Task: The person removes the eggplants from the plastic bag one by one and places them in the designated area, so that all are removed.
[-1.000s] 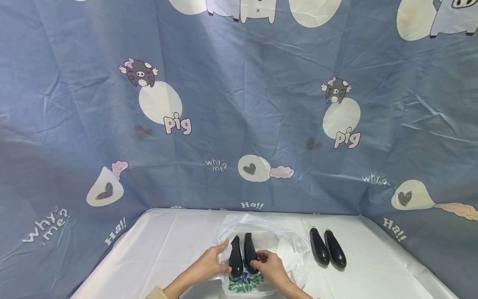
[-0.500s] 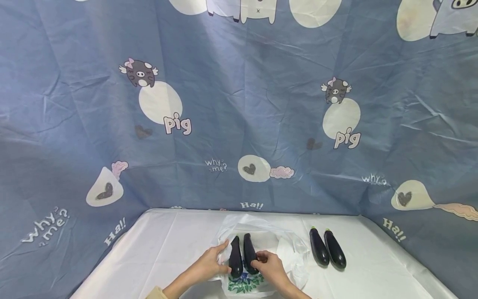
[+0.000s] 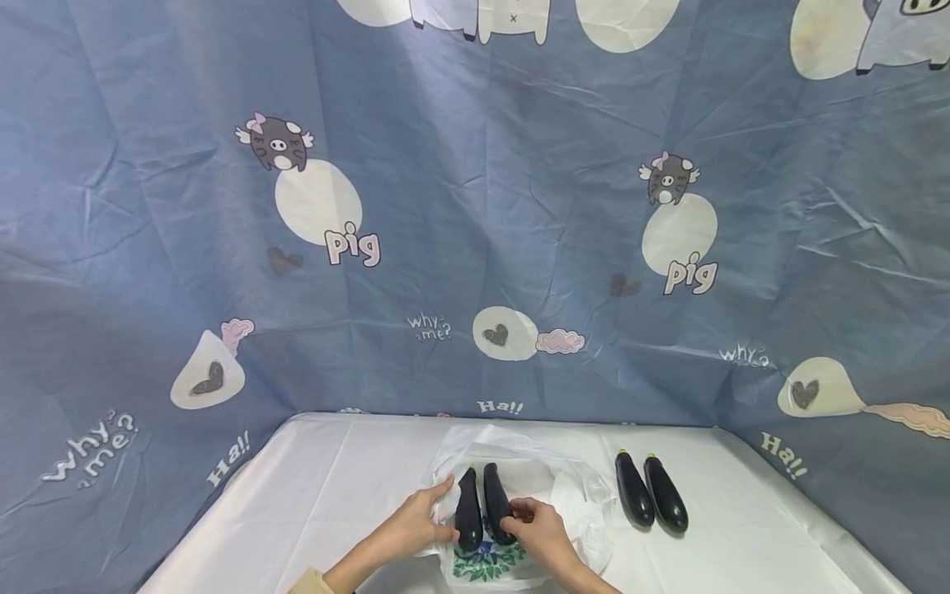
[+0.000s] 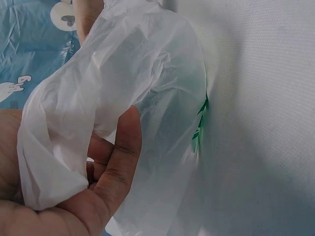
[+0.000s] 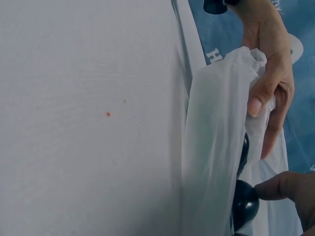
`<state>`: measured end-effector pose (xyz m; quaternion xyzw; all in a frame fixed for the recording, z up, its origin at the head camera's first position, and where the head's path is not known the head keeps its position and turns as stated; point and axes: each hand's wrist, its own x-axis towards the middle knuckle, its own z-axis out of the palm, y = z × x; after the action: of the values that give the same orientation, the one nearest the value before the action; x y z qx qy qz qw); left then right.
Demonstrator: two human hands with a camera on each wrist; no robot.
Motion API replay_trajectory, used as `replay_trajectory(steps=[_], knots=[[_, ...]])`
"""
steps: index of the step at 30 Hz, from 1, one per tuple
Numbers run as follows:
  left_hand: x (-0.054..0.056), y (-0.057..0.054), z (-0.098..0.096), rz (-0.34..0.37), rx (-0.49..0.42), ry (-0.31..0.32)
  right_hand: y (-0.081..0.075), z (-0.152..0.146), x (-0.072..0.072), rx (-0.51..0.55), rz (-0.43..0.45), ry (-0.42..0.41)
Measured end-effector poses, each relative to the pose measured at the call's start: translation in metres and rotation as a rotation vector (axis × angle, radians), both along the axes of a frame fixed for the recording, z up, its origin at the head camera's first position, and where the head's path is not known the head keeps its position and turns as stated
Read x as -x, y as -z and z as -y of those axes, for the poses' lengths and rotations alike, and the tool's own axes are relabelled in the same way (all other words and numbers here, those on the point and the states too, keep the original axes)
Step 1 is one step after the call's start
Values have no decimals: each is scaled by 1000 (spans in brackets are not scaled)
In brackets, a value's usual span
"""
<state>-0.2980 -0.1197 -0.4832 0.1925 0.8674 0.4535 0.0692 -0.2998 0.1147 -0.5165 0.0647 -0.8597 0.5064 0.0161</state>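
Observation:
A white plastic bag [image 3: 575,505] with a green and blue leaf print lies spread at the table's front middle, its mouth facing me. Two dark eggplants lie inside, a left eggplant [image 3: 468,516] and a right eggplant [image 3: 496,499], side by side. My left hand [image 3: 419,521] holds the bag's left edge; the left wrist view has the thin plastic [image 4: 167,132] lying across that hand. With thumb and fingers, my right hand [image 3: 538,530] grips the near part of the right eggplant. Its rounded end [image 5: 245,204] meets the thumb in the right wrist view.
To the right of the bag, two more eggplants lie next to each other on the white tablecloth, a nearer-left one [image 3: 634,492] and one beside it [image 3: 666,497]. A blue curtain [image 3: 416,272] printed with pigs hangs behind the table.
The far end of the right eggplant has tipped very slightly left inside the bag. Both hands keep nearly the same place and hold.

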Motion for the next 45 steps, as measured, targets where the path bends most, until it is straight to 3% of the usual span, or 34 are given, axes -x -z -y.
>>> replay_trajectory(steps=[25,37,45], knots=[[1,-1,-1,20,6,-1,-10,-14,-16,4,31,-56],[0,-2,-2,6,10,2,-16,-21,-23,-15,83,-19],[0,-3,-3,6,7,1,-14,-30,-27,-2,103,-72]])
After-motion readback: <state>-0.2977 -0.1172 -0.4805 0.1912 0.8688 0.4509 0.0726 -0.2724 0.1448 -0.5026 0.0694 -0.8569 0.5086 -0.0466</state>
